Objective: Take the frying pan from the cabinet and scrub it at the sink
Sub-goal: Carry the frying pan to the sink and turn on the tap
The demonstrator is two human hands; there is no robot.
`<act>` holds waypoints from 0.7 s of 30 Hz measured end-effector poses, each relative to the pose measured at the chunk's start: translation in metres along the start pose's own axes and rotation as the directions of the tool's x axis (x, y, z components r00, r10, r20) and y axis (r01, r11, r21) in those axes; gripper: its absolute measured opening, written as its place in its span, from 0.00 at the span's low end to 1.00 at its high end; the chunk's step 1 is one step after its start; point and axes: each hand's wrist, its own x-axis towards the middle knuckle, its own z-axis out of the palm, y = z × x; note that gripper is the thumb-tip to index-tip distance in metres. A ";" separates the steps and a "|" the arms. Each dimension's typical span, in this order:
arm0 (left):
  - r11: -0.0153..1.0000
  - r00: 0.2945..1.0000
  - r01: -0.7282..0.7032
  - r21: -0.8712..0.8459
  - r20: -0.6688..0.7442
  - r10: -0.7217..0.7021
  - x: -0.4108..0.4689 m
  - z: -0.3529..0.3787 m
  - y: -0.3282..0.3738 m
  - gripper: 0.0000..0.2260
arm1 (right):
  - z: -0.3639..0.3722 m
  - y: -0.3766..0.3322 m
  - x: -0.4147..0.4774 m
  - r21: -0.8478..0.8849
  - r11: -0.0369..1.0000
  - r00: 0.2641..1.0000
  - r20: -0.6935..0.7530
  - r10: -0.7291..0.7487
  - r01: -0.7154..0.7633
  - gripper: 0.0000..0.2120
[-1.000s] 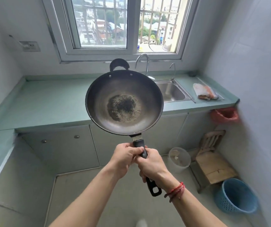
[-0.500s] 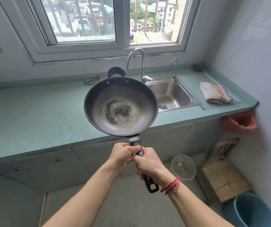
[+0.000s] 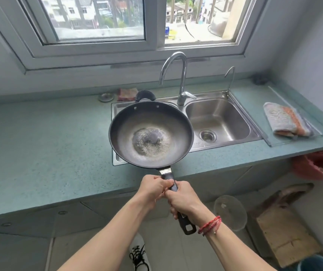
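Observation:
A dark round frying pan with a burnt, crusted patch in its middle hangs in the air over the left basin of the steel sink. Its long black handle runs toward me. My left hand grips the handle near the pan. My right hand grips it just behind, a red string on the wrist. The handle's looped end sticks out below my right hand. The curved tap stands behind the pan, between the two basins. The left basin is mostly hidden by the pan.
A folded grey and orange cloth lies on a glass board right of the sink. A small metal strainer and a reddish rag sit behind the teal counter. Below are cabinet doors, a clear tub, a wooden stool and a red bag.
I have stepped closer to the counter. The pan, held in both hands throughout, has moved forward and right, from in front of the cabinets to above the left sink basin.

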 end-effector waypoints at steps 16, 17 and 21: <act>0.988 0.991 0.086 0.128 0.089 -0.098 0.144 -0.052 0.069 0.21 | 0.037 -0.064 0.135 0.165 0.978 0.980 -0.132 0.152 -0.129 0.06; 0.988 0.991 0.084 0.133 0.088 -0.096 0.148 -0.054 0.072 0.20 | 0.039 -0.066 0.138 0.180 0.975 0.979 -0.137 0.153 -0.128 0.06; 0.984 0.993 0.089 0.157 0.065 -0.101 0.159 -0.057 0.076 0.22 | 0.044 -0.072 0.146 0.218 0.969 0.978 -0.141 0.152 -0.119 0.06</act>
